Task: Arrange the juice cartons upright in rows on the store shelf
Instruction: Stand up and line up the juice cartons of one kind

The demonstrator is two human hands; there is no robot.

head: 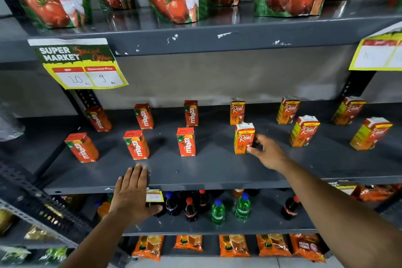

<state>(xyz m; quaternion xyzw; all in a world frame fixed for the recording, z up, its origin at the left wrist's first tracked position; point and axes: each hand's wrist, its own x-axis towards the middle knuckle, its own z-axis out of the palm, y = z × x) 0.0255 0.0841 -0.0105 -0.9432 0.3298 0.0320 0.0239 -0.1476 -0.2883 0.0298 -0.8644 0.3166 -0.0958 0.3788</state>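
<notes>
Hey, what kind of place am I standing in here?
Most likely a supermarket aisle: a Super Market offer tag with handwritten prices hangs from grey metal shelving stocked with juice cartons in rows and soft drink bottles below.

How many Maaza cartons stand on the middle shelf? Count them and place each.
6. Back row: left, middle, right. Front row: left, middle, right. None looks hidden.

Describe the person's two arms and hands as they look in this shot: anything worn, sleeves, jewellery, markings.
Both forearms are bare as far as the frame shows; no sleeve comes into view. The left hand and the right hand wear no gloves. No watch, bracelet or ring is visible, and no markings show. The fingers are bare too.
</notes>
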